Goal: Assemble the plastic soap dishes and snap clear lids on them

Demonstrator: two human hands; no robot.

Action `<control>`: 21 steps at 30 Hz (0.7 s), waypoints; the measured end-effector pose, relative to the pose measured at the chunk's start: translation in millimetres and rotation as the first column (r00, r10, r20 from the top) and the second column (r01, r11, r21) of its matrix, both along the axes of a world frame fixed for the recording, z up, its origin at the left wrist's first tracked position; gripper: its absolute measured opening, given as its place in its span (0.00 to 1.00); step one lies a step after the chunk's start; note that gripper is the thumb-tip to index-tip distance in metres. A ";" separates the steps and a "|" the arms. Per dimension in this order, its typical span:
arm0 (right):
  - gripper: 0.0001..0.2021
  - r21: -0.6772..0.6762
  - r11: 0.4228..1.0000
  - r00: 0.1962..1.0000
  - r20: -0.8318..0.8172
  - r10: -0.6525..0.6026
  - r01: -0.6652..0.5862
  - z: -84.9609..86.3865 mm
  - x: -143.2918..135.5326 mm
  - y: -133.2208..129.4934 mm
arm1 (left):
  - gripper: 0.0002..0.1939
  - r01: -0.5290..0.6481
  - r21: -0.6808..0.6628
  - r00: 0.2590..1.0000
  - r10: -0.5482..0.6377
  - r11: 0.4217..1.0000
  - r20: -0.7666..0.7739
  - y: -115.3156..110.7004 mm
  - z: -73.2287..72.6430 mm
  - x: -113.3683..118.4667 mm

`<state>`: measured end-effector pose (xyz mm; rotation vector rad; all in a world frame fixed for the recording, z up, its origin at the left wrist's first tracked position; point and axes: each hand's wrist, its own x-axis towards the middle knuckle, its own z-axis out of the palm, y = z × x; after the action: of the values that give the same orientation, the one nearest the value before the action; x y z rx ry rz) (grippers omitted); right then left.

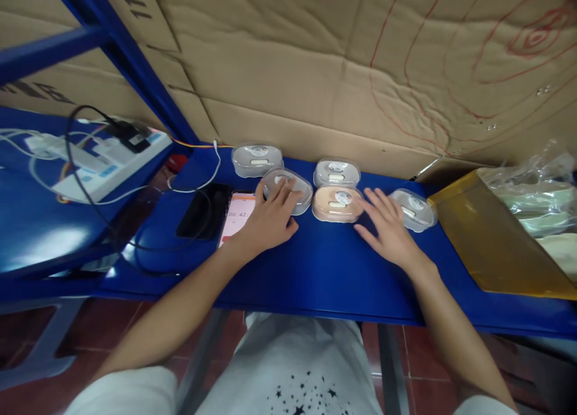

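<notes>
Timer phone [234, 213]: on desk [311, 270], beside left hand [269, 222]. First grey case [258, 162]: far side. Second grey case [305, 193]: part-covered by left fingers, bent; whether gripped, cannot be told. Third grey case [336, 173]: just beyond peach case [325, 210]. Right hand [393, 231]: fingers spread, released, beside peach case. Fourth grey case [422, 213]: right, part-hidden. Cases best steadied by sides, lids unpressed.

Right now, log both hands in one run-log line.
left hand: fingers over front-left grey case | right hand: spread, between peach case and rightmost grey case | phone: lit, beside left hand
</notes>
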<state>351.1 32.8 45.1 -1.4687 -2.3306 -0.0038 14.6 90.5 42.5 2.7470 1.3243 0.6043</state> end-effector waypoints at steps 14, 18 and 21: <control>0.16 0.085 0.996 0.987 -0.152 0.048 -0.035 -6.7 -0.2 -5.6 | 0.32 0.303 -0.289 0.952 -0.303 0.908 0.045 -9.6 15.1 -9.8; 0.15 0.131 0.989 0.985 -0.165 -0.052 0.074 -15.9 -1.6 1.9 | 0.28 0.257 -0.231 0.966 -0.243 0.938 0.091 -6.8 10.6 -7.9; 0.14 0.181 0.973 0.974 -0.201 -0.104 0.142 -17.5 -2.4 4.1 | 0.28 0.199 -0.171 0.969 -0.168 0.965 0.181 3.4 11.2 -2.5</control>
<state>348.7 36.8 27.6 -1.4461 -2.0229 -0.1157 12.1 93.9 53.7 2.5659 1.0205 0.6403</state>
